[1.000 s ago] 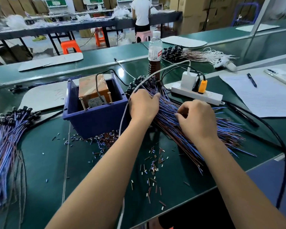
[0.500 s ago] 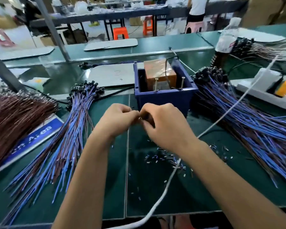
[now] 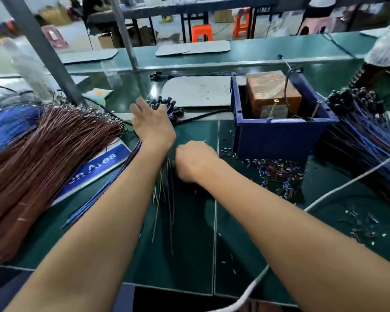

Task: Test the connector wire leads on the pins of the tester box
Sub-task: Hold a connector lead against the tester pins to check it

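- Left hand (image 3: pixel 152 122) was open, fingers spread, over the black connector heads (image 3: pixel 167 106) of the left pile.
- Right hand (image 3: pixel 193 162) was curled, probably pinching thin wire leads (image 3: pixel 170 199) dangling below; blur hid the contact.
- Tester box (image 3: pixel 273 93) sat in the blue bin (image 3: pixel 279 136), right of both hands; pins (image 3: pixel 271 110) upright.
- Leads looked light and floppy; better held near the stripped tips.
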{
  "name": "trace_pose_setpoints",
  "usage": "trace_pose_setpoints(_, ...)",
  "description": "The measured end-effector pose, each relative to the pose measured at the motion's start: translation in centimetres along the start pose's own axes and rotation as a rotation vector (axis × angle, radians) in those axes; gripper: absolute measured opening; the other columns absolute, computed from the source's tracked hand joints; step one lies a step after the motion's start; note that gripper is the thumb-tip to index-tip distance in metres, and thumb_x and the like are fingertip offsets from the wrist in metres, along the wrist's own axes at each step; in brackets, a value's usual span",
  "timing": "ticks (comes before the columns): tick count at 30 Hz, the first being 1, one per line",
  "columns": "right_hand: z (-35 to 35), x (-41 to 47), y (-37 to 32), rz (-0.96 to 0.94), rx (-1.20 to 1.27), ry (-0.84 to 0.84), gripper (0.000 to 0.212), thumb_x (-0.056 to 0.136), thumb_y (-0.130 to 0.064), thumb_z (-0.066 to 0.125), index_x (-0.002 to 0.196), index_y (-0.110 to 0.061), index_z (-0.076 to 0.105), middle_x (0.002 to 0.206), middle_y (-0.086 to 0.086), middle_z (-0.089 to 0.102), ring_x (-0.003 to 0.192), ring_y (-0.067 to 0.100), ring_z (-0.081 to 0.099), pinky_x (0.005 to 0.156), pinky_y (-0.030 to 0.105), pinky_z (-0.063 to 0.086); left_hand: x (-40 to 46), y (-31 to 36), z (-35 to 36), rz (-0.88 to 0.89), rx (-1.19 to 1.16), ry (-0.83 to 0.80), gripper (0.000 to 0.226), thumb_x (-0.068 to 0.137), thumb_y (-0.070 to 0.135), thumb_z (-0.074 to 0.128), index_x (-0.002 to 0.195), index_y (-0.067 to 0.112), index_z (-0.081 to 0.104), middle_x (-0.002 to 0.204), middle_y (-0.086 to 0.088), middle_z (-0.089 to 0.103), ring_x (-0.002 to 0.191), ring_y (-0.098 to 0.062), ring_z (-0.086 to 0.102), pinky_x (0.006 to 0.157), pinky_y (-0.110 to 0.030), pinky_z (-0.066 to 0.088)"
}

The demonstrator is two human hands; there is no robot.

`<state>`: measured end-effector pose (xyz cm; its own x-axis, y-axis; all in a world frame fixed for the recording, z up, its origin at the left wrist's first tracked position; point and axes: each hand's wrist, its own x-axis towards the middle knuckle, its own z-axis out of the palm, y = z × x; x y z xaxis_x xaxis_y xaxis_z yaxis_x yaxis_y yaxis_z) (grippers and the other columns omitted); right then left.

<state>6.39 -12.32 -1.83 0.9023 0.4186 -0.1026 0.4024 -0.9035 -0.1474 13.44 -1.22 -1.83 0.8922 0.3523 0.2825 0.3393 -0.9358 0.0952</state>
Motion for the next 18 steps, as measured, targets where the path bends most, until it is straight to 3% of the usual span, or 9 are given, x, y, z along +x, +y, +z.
trace_pose_setpoints(4,0.2,-0.6,0.1,0.019,-0.003,0.02,0.031,0.098,-0.017,0.054,0.128,-0.008,0.06,0.128,0.015,0.066,0.121,0.039,0.062,0.08,0.038,0.046,1.5,0.1,1.1,0.002,0.014,-0.015,0.025,0.093,0.013,0.065,0.117,0.016,0.064,0.14,-0.018,0.034,0.132,-0.039,0.033,0.106,-0.044,0.042)
trace_pose_setpoints(9,0.5,-1.2,0.2,0.002,-0.003,0.059,0.032,0.102,-0.023,0.054,0.13,-0.007,0.054,0.127,0.014,0.065,0.121,0.038,0.061,0.076,0.037,0.037,1.0,0.2,0.6,0.076,-0.145,0.183,0.018,0.095,0.029,0.073,0.105,0.014,0.072,0.123,-0.014,0.054,0.121,-0.035,0.045,0.099,-0.039,0.044)
trace_pose_setpoints(11,0.4,-1.3,0.6,0.0,0.049,0.042,0.034,0.106,-0.031,0.052,0.129,-0.007,0.051,0.126,0.017,0.065,0.119,0.04,0.061,0.076,0.037,0.037,0.4,0.8,-1.0,0.126,-0.341,0.23,0.018,0.097,0.028,0.069,0.104,0.011,0.068,0.113,-0.014,0.065,0.111,-0.032,0.058,0.092,-0.039,0.047)
trace_pose_setpoints(14,0.1,-2.1,1.7,-0.018,0.34,-0.009,0.045,0.109,-0.039,0.047,0.138,-0.006,0.041,0.117,0.019,0.064,0.11,0.039,0.06,0.081,0.04,0.039,-0.8,2.7,-5.3,0.202,-0.854,0.219,0.012,0.102,0.021,0.063,0.1,0.009,0.061,0.085,-0.004,0.073,0.076,-0.02,0.071,0.073,-0.037,0.058)
trace_pose_setpoints(16,-0.8,-3.2,2.2,-0.116,0.731,0.064,0.054,0.11,-0.039,0.046,0.152,-0.008,0.033,0.112,0.014,0.058,0.102,0.028,0.052,0.089,0.039,0.042,-2.2,4.9,-8.4,0.291,-1.163,0.195,0.011,0.105,0.018,0.057,0.099,0.01,0.053,0.07,0.002,0.068,0.052,-0.015,0.062,0.053,-0.032,0.052)
trace_pose_setpoints(18,-2.0,-4.4,2.4,-0.208,0.971,0.289,0.045,0.111,-0.033,0.044,0.148,-0.008,0.04,0.127,0.014,0.057,0.108,0.023,0.051,0.097,0.043,0.045,-2.7,7.7,-11.3,0.385,-1.462,0.146,0.012,0.108,0.016,0.051,0.098,0.01,0.048,0.064,0.003,0.059,0.046,-0.011,0.048,0.044,-0.027,0.039)
